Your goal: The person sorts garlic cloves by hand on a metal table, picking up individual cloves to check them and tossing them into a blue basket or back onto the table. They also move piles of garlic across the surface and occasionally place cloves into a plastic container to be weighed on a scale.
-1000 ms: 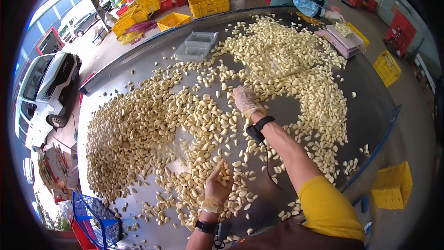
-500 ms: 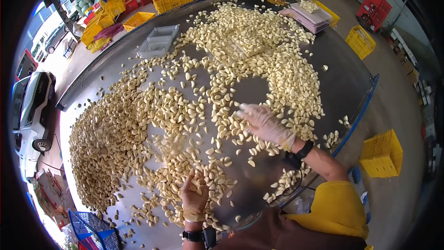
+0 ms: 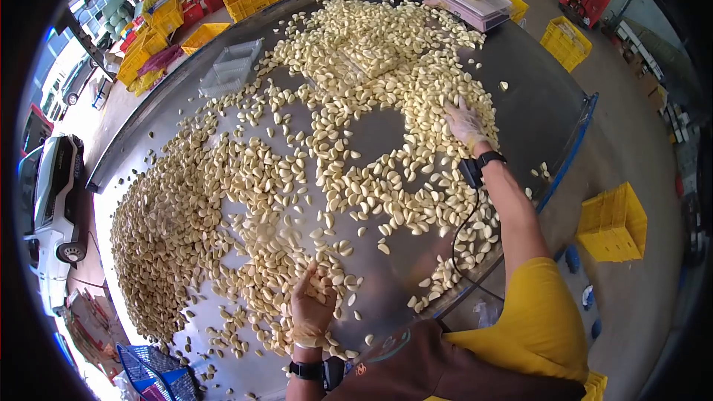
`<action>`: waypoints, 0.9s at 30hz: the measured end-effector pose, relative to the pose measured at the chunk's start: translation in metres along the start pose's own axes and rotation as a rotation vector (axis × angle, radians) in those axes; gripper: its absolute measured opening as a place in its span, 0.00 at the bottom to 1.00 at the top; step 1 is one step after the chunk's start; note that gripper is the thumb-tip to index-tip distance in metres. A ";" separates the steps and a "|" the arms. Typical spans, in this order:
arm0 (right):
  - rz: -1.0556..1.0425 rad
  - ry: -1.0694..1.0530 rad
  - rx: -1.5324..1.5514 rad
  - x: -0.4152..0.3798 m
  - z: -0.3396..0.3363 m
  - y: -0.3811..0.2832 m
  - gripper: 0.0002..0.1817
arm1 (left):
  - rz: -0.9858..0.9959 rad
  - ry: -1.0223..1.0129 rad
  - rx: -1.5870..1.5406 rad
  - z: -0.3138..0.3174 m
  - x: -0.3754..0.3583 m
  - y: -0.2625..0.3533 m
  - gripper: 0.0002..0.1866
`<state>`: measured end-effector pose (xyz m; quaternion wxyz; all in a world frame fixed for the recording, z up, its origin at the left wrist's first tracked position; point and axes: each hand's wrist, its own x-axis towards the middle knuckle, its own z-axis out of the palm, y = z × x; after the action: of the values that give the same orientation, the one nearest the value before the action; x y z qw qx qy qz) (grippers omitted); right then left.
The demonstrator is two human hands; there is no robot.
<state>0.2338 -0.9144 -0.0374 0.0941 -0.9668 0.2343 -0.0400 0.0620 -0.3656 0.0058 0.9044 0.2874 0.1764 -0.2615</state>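
We've got a big round metal surface [image 3: 546, 115] covered in peeled garlic cloves [image 3: 356, 141] — spread from the lower left of the frame up to the top centre. Our left hand [image 3: 312, 306] sits low in the frame, just left of centre, palm up with fingers loosely curled round a few cloves. Our right hand [image 3: 465, 123], gloved, reaches out to the right of centre, fingers spread flat on the pile's edge — not gripping anything that we can see. Clear trays [image 3: 230, 67] sit upper left, a scale [image 3: 475, 6] with cloves at the top, yellow crates [image 3: 611, 224] on the floor at right.
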 end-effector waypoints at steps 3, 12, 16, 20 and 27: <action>-0.096 -0.083 -0.012 -0.015 0.009 -0.039 0.32 | -0.142 0.057 -0.104 0.028 0.008 -0.002 0.16; -0.759 0.033 -0.023 -0.120 -0.036 -0.096 0.31 | 0.029 0.148 -0.371 -0.072 -0.077 0.047 0.12; -1.003 -0.243 0.029 -0.167 -0.038 -0.099 0.30 | 0.181 0.220 -0.500 -0.099 -0.130 0.054 0.13; -0.881 -0.289 0.187 -0.176 -0.031 -0.079 0.30 | 0.254 0.316 -0.580 -0.083 -0.151 0.039 0.13; -0.769 -0.038 -0.130 -0.132 -0.059 -0.010 0.27 | 0.154 0.237 -0.399 -0.079 -0.144 0.018 0.15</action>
<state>0.1139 -0.8545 0.0179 0.0152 -0.9886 -0.1448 -0.0397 -0.0568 -0.2513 0.0203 0.9335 0.1442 0.3071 -0.1162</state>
